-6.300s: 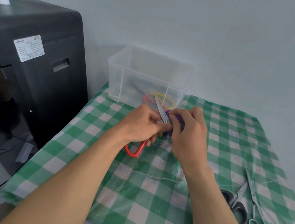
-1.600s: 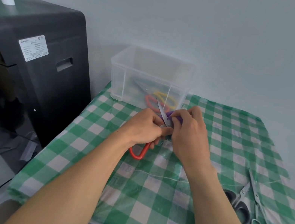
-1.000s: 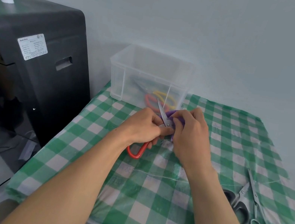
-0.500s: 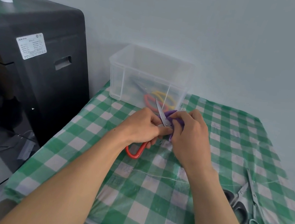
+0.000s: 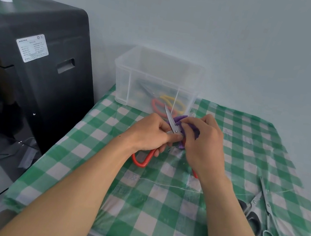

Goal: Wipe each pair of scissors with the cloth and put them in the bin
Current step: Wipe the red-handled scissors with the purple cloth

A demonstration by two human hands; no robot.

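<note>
Head view: the left hand grips a pair of red-handled steel scissors just below the pivot, fingers curled round them & thumb lying over the pivot. The blade tip points up & away, toward the bin. One red handle loop hangs out under the left palm, close over the table. A second bit of red shows by the right wrist, so the handles look spread.

The right hand pinches a bunched purple cloth w/ fingertips & thumb, pressing it against the right side of the blade. The two hands touch at the pivot, held above the table's far middle.

The clear plastic rectangular bin stands at the table's far left corner by the wall, just beyond the hands. Inside it lie yellow-handled scissors & another red-handled pair, seen through the wall.

The table w/ green-and-white check cover carries two more pairs near its right edge, side by side, well apart from the hands: black-handled scissors & slim all-metal scissors, both tips pointing away.

A black cabinet-like machine w/ a white label stands left of the table.
</note>
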